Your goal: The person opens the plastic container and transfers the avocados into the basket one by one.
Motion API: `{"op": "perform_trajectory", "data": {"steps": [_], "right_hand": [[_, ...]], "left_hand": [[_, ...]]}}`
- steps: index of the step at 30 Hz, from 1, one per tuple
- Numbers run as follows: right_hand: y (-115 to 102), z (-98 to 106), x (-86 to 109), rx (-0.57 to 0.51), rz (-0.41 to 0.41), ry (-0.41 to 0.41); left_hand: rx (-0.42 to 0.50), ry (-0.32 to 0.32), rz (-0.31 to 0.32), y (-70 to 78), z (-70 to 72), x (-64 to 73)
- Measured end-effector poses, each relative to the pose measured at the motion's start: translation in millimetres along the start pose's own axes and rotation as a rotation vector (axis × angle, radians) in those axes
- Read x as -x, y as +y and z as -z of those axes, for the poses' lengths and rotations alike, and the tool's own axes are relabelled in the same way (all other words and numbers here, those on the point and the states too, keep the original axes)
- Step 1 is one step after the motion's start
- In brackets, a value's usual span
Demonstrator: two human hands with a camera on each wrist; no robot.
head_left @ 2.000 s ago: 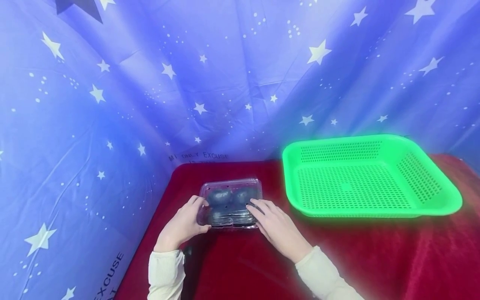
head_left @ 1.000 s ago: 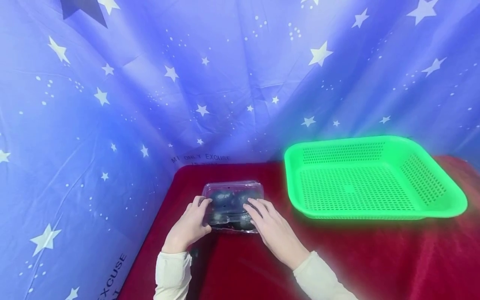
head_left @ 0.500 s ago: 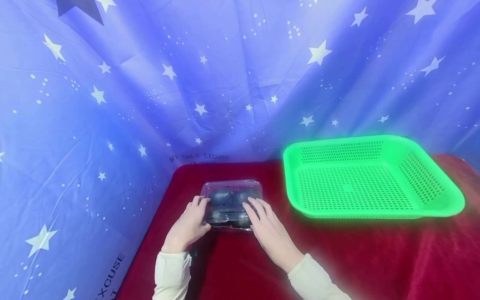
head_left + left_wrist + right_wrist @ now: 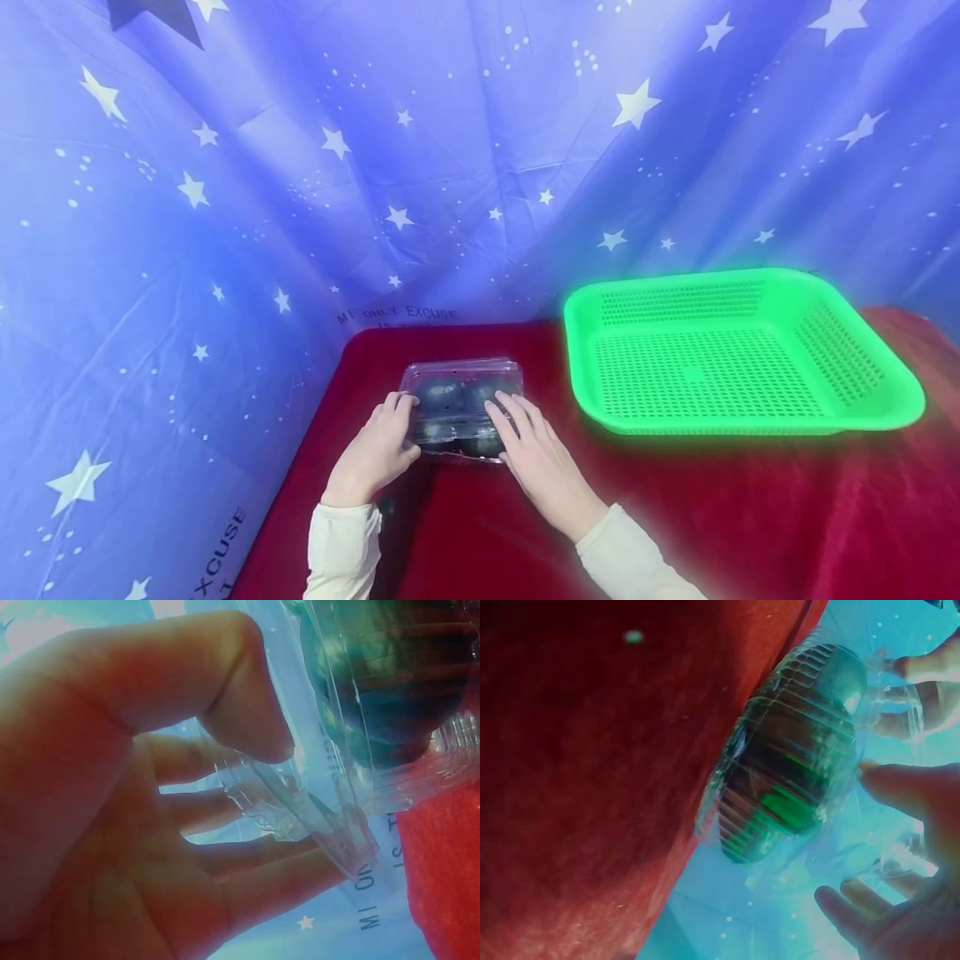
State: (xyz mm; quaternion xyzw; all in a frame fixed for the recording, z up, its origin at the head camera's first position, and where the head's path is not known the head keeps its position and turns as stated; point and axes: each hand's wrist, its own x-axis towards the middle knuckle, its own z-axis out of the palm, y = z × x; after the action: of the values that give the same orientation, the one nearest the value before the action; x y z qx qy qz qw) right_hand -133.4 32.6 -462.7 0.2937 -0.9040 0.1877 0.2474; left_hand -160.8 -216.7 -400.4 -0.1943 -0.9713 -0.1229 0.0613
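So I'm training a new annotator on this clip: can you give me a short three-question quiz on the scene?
1. True or false: the clear box lies inside the green basket.
2. Which hand pinches the box's edge between thumb and fingers: A left hand, B right hand?
3. Fill in: the cloth under the box is ___.

Key: 1 false, it sits on the cloth beside the basket. 2 A; the right hand's fingers lie on the lid. 3 red.

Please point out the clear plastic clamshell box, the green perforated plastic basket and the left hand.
clear plastic clamshell box (image 4: pixel 461 383): head view, on its lid.
green perforated plastic basket (image 4: pixel 862 421): head view, on its near rim.
left hand (image 4: pixel 372 458): head view, on its back.
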Motion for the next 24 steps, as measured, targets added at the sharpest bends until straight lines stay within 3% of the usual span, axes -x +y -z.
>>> {"op": "perform_trajectory", "data": {"steps": [18, 20, 24], "right_hand": [[3.9, 0.4, 0.8, -0.022, -0.012, -0.03], [4.4, -0.3, 1.1, -0.028, -0.011, -0.032], [5.4, -1.2, 1.6, -0.037, 0.001, -0.042]], "left_hand": [[-0.067, 0.017, 0.001, 6.7, -0.6, -1.8], [-0.078, 0.033, -0.014, 7.3, -0.1, -1.6], [-0.098, 0.131, -0.025, 5.1, 4.5, -1.7]]}}
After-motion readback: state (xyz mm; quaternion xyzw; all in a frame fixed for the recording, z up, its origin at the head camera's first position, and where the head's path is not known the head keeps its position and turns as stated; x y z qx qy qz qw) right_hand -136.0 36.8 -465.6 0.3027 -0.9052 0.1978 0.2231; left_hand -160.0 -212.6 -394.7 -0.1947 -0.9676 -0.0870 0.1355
